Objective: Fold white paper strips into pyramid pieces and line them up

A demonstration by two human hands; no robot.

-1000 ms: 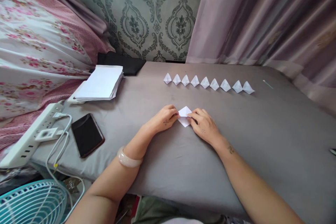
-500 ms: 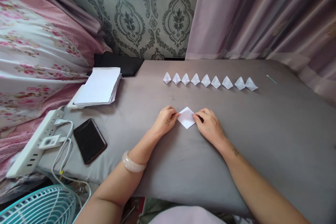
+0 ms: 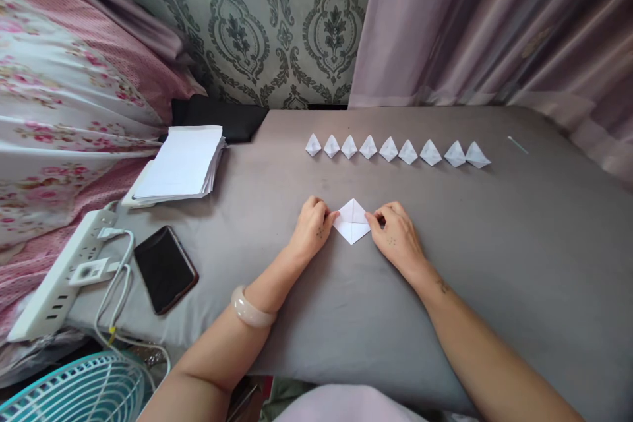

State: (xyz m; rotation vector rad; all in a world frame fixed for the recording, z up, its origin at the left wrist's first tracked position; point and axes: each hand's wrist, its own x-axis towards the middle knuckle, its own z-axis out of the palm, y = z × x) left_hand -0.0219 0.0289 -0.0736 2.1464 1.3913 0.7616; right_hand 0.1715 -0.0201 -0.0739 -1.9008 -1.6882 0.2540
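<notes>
A small folded white paper (image 3: 352,221) lies diamond-wise on the grey-covered table (image 3: 316,303), with crease lines crossing its middle. My left hand (image 3: 314,223) pinches its left corner between thumb and fingers. At the opposite corner, my right hand (image 3: 393,232) pinches the paper the same way. Beyond both hands stands a row of several folded white paper pieces (image 3: 388,149), each with a pointed top.
Left of my hands are a stack of white paper (image 3: 180,161), a black phone (image 3: 166,269) and a white power strip (image 3: 64,277) with plugged-in cables. A turquoise fan (image 3: 79,392) stands below the table edge. A thin stick (image 3: 517,144) lies far right.
The folded paper now shows a horizontal crease line across its middle and looks slightly wider. Both hands keep hold of its corners. The view has shifted slightly.
</notes>
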